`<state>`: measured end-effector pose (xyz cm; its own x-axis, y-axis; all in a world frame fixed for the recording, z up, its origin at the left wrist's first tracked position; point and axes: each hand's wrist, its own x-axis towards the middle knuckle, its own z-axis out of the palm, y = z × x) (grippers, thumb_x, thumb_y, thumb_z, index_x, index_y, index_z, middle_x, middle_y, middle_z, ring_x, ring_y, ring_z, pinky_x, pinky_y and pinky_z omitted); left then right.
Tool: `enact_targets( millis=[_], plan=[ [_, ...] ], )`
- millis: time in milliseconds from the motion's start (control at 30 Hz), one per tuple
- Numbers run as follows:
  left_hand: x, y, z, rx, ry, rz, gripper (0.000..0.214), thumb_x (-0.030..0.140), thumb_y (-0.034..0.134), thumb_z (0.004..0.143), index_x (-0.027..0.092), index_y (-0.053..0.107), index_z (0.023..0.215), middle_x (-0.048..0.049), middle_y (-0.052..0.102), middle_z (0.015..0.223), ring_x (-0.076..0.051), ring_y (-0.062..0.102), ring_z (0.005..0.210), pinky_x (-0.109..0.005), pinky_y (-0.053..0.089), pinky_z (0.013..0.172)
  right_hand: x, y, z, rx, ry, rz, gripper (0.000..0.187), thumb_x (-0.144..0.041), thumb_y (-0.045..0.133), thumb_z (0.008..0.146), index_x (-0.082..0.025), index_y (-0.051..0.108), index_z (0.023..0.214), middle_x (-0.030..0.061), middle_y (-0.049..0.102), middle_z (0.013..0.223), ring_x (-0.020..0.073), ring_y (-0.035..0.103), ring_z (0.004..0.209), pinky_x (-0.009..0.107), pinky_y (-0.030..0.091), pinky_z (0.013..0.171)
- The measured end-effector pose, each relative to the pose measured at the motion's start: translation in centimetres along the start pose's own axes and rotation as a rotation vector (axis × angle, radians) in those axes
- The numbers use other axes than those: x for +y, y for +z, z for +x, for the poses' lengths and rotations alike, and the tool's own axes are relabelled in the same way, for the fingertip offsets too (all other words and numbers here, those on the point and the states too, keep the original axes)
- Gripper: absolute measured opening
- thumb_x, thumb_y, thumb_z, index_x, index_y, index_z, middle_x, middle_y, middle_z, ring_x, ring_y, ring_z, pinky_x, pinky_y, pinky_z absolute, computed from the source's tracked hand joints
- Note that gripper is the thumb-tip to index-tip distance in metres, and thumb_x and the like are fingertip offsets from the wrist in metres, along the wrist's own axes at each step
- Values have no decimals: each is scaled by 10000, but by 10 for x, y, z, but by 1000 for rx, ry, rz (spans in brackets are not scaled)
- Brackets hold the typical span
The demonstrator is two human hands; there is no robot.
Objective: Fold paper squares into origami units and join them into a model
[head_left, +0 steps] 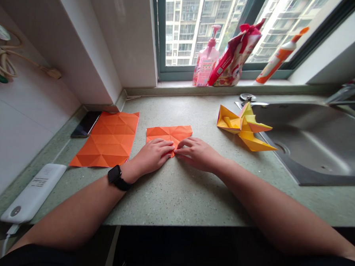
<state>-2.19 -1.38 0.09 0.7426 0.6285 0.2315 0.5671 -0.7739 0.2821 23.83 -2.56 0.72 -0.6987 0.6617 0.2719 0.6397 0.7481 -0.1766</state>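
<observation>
A partly folded sheet of orange origami paper point(169, 132) lies on the countertop in front of me, its near edge tapering to a point under my fingers. My left hand point(155, 155) rests on the paper's left part, fingers pressed down close together. From the other side, my right hand point(196, 153) pinches the near point with thumb and fingertips. My hands cover much of the near half. Left of them lies a second orange sheet point(108, 139), spread flat and marked with a grid of creases. Folded yellow and orange paper shapes point(245, 126) sit to the right.
A phone point(86, 124) and a white power bank point(34, 193) with a cable lie at the left. The steel sink point(314, 136) is set into the countertop point(174, 196) at right. A pink pump bottle point(206, 63), a red bag point(236, 56) and an orange-white bottle point(278, 61) stand on the windowsill.
</observation>
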Motion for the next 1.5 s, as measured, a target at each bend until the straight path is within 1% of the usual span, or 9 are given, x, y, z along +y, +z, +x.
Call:
enact_targets(
  millis=[333, 533, 667, 800, 900, 1133, 1233, 1367, 1500],
  plan=[
    [3, -5, 1, 10, 29, -29, 240, 253, 592, 1109, 257, 807, 1215, -66, 762, 1399, -290, 669, 1299, -523, 534, 1165, -11, -7, 0, -94, 14, 63, 234, -337, 737, 1039, -322, 878, 1225, 112, 760, 1188, 268, 693, 1071, 452, 574, 977],
    [0, -1, -1, 27, 14, -13, 292, 302, 559, 1134, 242, 780, 1314, -83, 741, 1458, -311, 656, 1334, -559, 536, 1174, -15, -16, 2, -136, 297, 62, 228, -361, 690, 1069, -304, 898, 1140, 102, 756, 1235, 271, 692, 1101, 430, 555, 1005],
    [-2, 2, -3, 47, 10, -10, 306, 330, 546, 1145, 280, 782, 1334, -78, 732, 1472, -306, 646, 1351, -566, 525, 1189, -8, -23, 5, -170, 487, -9, 315, -398, 608, 1108, -285, 901, 1100, 117, 740, 1260, 290, 677, 1162, 418, 534, 1025],
    [-7, 3, -6, 1, 28, -12, 325, 274, 542, 1139, 313, 794, 1340, -92, 693, 1533, -323, 634, 1376, -599, 515, 1190, 1, -25, 8, -170, 660, -84, 395, -414, 523, 1131, -279, 894, 1139, 136, 731, 1271, 307, 671, 1164, 411, 540, 966],
    [-10, 0, -8, -39, 60, -23, 354, 226, 531, 1128, 309, 802, 1339, -110, 654, 1582, -334, 602, 1423, -600, 510, 1199, 11, -20, 8, -127, 716, -114, 402, -409, 521, 1119, -269, 897, 1131, 156, 736, 1241, 324, 668, 1148, 420, 545, 913],
    [-11, -9, -9, -62, 101, -60, 380, 120, 566, 1067, 307, 815, 1284, -87, 653, 1582, -310, 576, 1468, -567, 502, 1225, 40, 3, 1, 94, 645, -182, 385, -391, 559, 1091, -240, 906, 1022, 196, 742, 1073, 312, 681, 966, 459, 581, 831],
    [-8, -13, -9, -67, 101, -79, 329, 158, 579, 1085, 298, 817, 1264, -98, 664, 1563, -308, 592, 1449, -572, 500, 1225, 46, 4, -1, 93, 615, -193, 404, -373, 535, 1104, -214, 898, 1020, 210, 740, 1080, 328, 691, 983, 490, 583, 886],
    [-4, -17, -9, -104, 90, -83, 258, 251, 611, 1107, 280, 813, 1265, -108, 647, 1575, -311, 579, 1464, -555, 474, 1248, 38, -5, -1, 144, 592, -183, 340, -301, 552, 1087, -223, 875, 1153, 175, 758, 1180, 306, 707, 1016, 458, 582, 912],
    [-2, -19, -8, -114, 88, -89, 243, 275, 632, 1102, 290, 816, 1259, -100, 662, 1537, -305, 593, 1437, -530, 481, 1239, 16, -9, 1, 168, 336, -115, 306, -257, 607, 1066, -249, 853, 1248, 132, 773, 1228, 278, 705, 1078, 445, 566, 991]
  ],
)
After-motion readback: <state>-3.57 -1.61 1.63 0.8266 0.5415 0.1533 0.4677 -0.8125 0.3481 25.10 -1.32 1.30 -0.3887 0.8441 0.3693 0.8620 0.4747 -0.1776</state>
